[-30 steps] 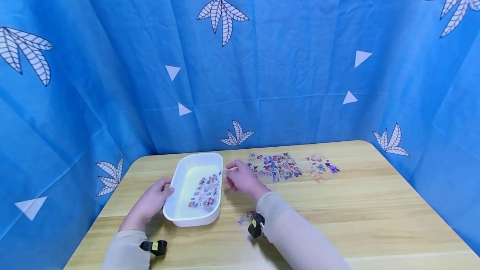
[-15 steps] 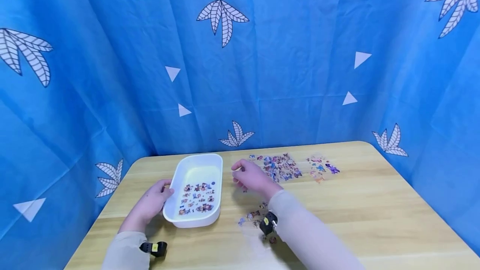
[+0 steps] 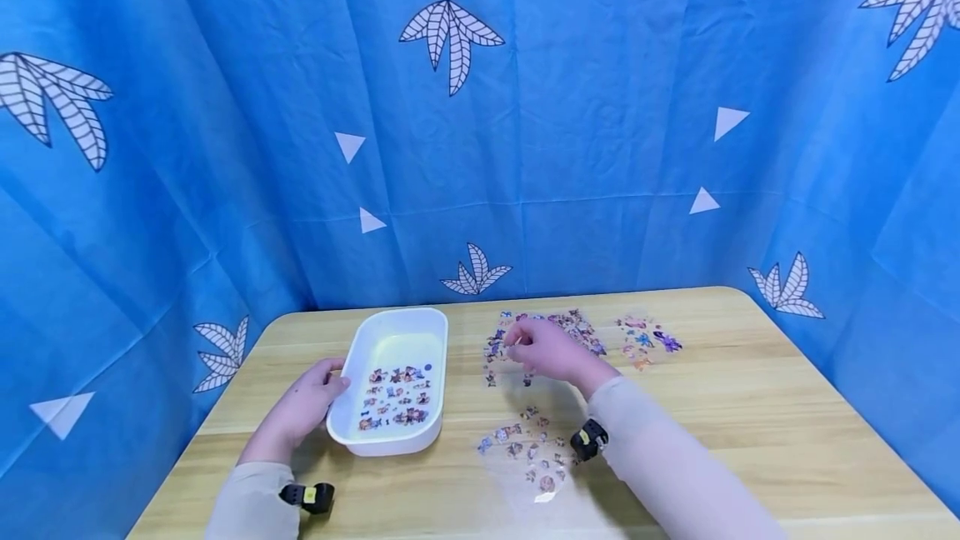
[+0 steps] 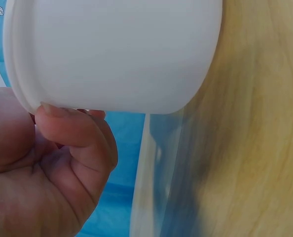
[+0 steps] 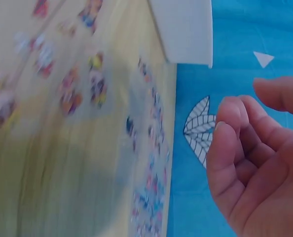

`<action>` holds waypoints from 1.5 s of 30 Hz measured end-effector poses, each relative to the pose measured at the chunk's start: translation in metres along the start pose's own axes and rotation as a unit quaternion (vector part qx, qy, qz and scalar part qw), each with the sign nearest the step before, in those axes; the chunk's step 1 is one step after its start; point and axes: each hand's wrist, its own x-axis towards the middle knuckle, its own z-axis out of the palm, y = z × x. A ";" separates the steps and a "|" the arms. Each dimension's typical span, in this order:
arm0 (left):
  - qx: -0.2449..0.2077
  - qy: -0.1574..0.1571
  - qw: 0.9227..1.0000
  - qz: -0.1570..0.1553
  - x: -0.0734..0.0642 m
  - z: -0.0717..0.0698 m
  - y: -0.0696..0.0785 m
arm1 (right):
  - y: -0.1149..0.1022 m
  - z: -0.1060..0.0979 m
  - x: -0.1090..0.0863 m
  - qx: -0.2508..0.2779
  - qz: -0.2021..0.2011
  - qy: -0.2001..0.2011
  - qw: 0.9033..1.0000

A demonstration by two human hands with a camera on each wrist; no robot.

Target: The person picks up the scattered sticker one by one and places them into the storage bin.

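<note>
My left hand point(image 3: 303, 402) grips the left rim of a white plastic tray point(image 3: 348, 394); in the left wrist view curled fingers point(image 4: 77, 131) meet the tray's wall point(image 4: 122, 59). Inside the tray lies a clear sheet of small colourful stickers point(image 3: 397, 397). To the right of the tray my right hand point(image 3: 551, 348) hovers near a larger group of stickers point(image 3: 495, 348), partly covering it. The right wrist view shows that hand point(image 5: 257, 153) with loosely bent fingers, the thumb apart from them and nothing visible between.
Another clear sticker sheet point(image 3: 532, 450) lies nearer, below the right forearm. Farther right is a small sheet with purple, blue and orange stickers point(image 3: 643, 340). Everything rests on a light wooden table point(image 3: 750, 423), with a blue patterned curtain point(image 3: 585, 123) behind and at both sides.
My right hand has moved right, away from the tray and over toward the sticker group. The sheet in the tray has shifted and settled. My left hand has stayed on the rim.
</note>
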 end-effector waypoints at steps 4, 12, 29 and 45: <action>0.000 0.002 1.000 0.005 0.000 -0.001 0.000 | 0.006 -0.006 -0.006 -0.041 -0.007 -0.012 0.999; -0.009 0.005 1.000 0.006 -0.002 -0.005 0.000 | 0.017 -0.011 -0.014 -0.099 -0.009 -0.061 0.993; -0.003 0.013 1.000 0.013 0.001 -0.005 0.001 | 0.031 -0.002 -0.014 -0.123 -0.009 -0.157 0.980; 0.008 0.016 1.000 0.008 -0.003 0.002 -0.002 | 0.039 0.014 -0.027 -0.135 0.002 -0.129 0.982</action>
